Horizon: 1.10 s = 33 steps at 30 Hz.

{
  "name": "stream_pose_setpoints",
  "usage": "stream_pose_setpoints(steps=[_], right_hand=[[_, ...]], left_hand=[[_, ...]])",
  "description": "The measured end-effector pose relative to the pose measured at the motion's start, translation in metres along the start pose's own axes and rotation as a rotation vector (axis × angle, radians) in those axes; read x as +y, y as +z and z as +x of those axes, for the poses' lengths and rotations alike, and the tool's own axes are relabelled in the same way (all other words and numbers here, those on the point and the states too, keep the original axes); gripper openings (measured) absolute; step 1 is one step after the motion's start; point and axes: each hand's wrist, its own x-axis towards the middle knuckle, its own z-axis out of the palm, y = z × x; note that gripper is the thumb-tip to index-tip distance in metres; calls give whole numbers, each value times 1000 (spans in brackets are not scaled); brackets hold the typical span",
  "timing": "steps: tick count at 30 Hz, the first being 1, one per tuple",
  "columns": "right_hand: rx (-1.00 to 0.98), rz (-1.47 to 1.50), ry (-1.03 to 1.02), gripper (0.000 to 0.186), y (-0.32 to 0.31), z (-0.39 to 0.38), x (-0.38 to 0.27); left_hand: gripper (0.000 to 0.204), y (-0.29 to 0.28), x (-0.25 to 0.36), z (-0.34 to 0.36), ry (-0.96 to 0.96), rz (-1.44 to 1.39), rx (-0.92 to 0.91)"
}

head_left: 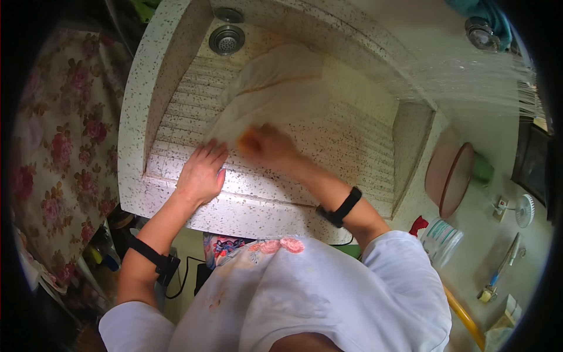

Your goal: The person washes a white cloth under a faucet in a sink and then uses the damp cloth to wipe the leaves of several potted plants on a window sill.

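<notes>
A pale wet cloth [271, 82] lies spread over the ribbed floor of a speckled stone wash basin [366, 161]. My left hand [201, 170] lies with its fingers stretched out on the cloth's lower left edge and the basin. My right hand [272, 146], blurred by motion, is closed on a small orange object [247, 141], perhaps a brush or soap, against the lower part of the cloth. A metal drain [226, 40] is at the basin's upper left, beyond the cloth.
A floral curtain [67, 141] hangs left of the basin. To the right are a pink plastic basin [446, 176], a white plastic container [441, 240], a small white fan [524, 210] and a yellow pole [463, 311]. Blue cloth [495, 23] hangs at the upper right.
</notes>
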Motion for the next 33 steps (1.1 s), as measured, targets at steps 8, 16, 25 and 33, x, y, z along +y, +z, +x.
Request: stream_pose_setpoints(steps=[8, 16, 25, 33], right_hand=[[-146, 109, 427, 41, -47, 12, 18], [-135, 150, 643, 41, -32, 38, 102], [157, -2, 256, 40, 49, 69, 123], [239, -81, -24, 36, 22, 49, 44]], left_hand=[[39, 4, 0, 1, 18, 14, 59], [36, 4, -2, 0, 0, 8, 68], [36, 2, 3, -1, -38, -10, 88], [36, 1, 0, 0, -35, 5, -26]])
